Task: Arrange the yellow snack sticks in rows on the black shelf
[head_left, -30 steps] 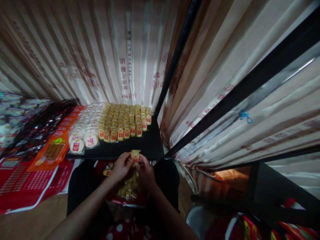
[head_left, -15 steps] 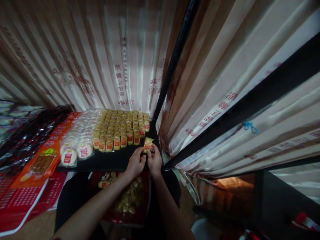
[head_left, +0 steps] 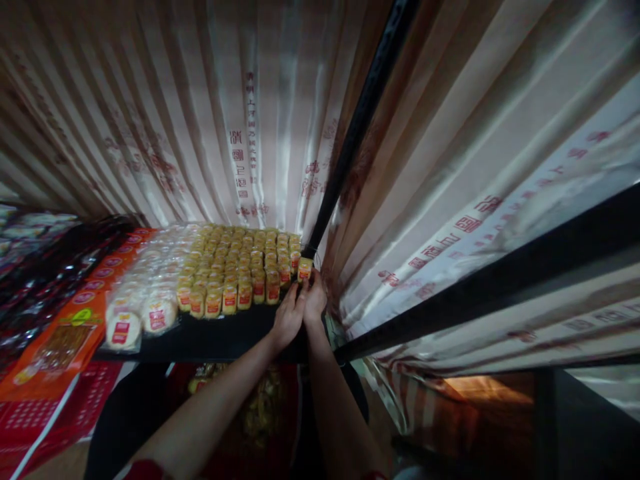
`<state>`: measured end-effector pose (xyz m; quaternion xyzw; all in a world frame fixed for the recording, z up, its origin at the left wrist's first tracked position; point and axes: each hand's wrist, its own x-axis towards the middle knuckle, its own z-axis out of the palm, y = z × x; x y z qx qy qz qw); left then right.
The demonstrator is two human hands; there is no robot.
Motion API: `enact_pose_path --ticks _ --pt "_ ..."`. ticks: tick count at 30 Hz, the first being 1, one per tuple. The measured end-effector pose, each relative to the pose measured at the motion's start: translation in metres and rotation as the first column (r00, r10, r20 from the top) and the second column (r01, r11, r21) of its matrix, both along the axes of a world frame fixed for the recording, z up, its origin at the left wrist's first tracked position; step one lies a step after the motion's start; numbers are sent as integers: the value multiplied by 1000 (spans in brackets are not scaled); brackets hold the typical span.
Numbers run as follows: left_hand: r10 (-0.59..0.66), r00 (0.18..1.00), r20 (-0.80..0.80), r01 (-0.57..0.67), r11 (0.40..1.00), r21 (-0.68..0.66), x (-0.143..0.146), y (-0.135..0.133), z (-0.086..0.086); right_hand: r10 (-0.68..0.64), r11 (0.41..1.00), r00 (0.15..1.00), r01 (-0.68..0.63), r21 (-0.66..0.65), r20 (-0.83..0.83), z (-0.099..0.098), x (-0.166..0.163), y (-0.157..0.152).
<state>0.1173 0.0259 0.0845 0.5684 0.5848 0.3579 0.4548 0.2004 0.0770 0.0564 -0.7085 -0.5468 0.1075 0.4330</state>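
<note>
Both my hands reach to the right end of a black table (head_left: 220, 335). My right hand (head_left: 315, 298) is closed around a small yellow wrapped cake (head_left: 305, 269) with a red label. Against it, my left hand (head_left: 289, 319) has its fingertips at the cake's lower left side, fingers pressed together. The cake stands upright at the near right end of rows of similar wrapped cakes (head_left: 229, 299). Whether its base touches the table is hidden by my hands.
Left of the rows lie round white packaged cakes (head_left: 160, 313), an orange snack bag (head_left: 67, 337) and dark shiny packets (head_left: 55, 280). Below the table edge, more yellow packets (head_left: 263, 407) lie in a red bag or container. A black pole (head_left: 345, 160) and pleated curtains (head_left: 280, 120) bound the right and back.
My hands have carried the yellow cake forward and slightly right, from in front of the rows to their right end. The view has shifted a little too.
</note>
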Motion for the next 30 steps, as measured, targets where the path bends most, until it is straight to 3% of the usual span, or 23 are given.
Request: enact_pose_path --ticks 6,14,19,24,30 --pt "34 999 -8 -35 999 -26 -1 11 -9 -51 998 999 50 -46 -7 -7 -4 14" --pt "49 999 -19 -49 999 6 -4 12 -17 38 999 993 -36 20 -110 -22 -11 21" --pt "61 998 -7 -60 997 48 -6 11 -21 -19 1000 999 19 10 -27 -24 -15 15" --pt "75 997 -6 -74 996 59 -6 10 -23 33 995 999 -35 88 32 -25 -14 13" --pt "62 998 -11 -61 995 77 -5 8 -24 31 1000 998 -31 -6 51 -28 -14 18"
